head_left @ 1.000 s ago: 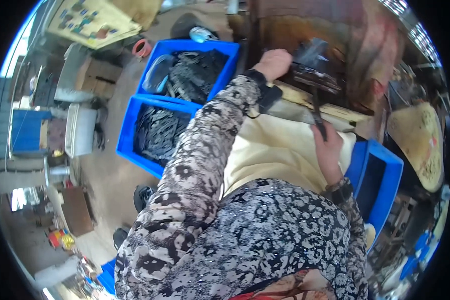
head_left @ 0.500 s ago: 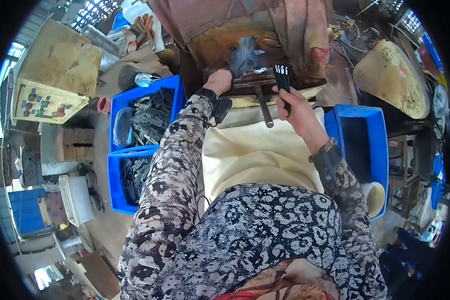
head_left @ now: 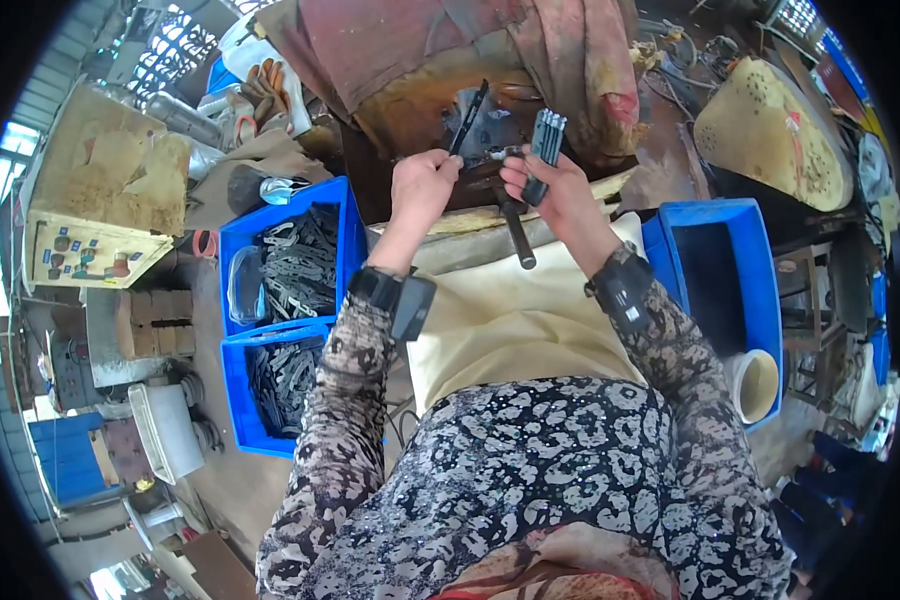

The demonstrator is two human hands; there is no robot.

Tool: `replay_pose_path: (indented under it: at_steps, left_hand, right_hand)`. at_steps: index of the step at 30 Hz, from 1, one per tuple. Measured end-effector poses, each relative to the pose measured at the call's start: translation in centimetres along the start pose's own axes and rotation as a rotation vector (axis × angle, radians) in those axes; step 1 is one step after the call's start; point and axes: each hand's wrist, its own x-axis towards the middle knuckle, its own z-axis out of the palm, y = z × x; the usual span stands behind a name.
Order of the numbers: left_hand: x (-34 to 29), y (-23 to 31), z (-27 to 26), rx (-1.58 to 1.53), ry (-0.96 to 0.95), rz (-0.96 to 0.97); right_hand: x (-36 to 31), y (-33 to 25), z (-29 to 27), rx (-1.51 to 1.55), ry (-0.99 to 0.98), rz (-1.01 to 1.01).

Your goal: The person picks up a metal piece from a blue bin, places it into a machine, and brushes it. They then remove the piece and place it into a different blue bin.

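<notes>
My left hand (head_left: 422,192) pinches one thin, dark metal strip (head_left: 472,118) by its lower end, its far end tilted up and to the right in front of the wet metal work area. Beside it, my right hand (head_left: 570,205) grips a bundle of several flat black metal strips (head_left: 544,160) with shiny tips at the top. The two hands are apart, with the wet grey surface (head_left: 495,128) partly behind them. Between and below them a dark round bar (head_left: 518,237) sticks out toward me.
Two blue bins (head_left: 346,225) on the left hold many dark metal pieces (head_left: 305,260). A blue bin (head_left: 712,209) and a cream bucket (head_left: 756,388) are at right. Stained cloth (head_left: 410,50) drapes over the machine; a cream apron (head_left: 520,320) covers my lap. A control box (head_left: 95,245) stands far left.
My left hand has come back from the work surface and now shows a single strip. My right hand has moved slightly left and turned, the bundle tilting with it.
</notes>
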Motion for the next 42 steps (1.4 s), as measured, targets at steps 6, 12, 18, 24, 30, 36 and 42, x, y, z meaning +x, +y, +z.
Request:
replay_pose_path:
  at_steps: [6,12,18,24,30,36,42]
  left_hand:
    - [-3.2,4.1,2.1,0.371,0.221,0.349]
    - [-4.5,4.9,2.8,0.524,0.135,0.392]
    - [-2.4,4.0,-2.7,-0.369,-0.315,-0.021]
    - [5.0,-7.1,-2.0,-0.244,-0.186,-0.019]
    - [7.5,-7.6,2.0,0.224,-0.212,0.178]
    - [8.0,-8.3,3.4,0.185,-0.427,0.266]
    - [7.5,-10.0,2.7,0.169,-0.483,0.294]
  right_hand:
    - [0.7,1.4,1.5,0.223,-0.032,-0.074]
    - [0.5,1.7,2.5,0.185,0.013,-0.091]
    - [0.7,0.1,-1.9,0.151,-0.049,-0.022]
    - [-3.8,-1.0,-1.9,-0.13,-0.182,0.109]
    - [-7.2,-0.7,-3.7,-0.464,-0.241,0.071]
    - [-8.3,0.0,-4.8,-0.471,-0.234,0.123]
    - [-8.3,0.2,-4.8,-0.467,-0.176,0.128]
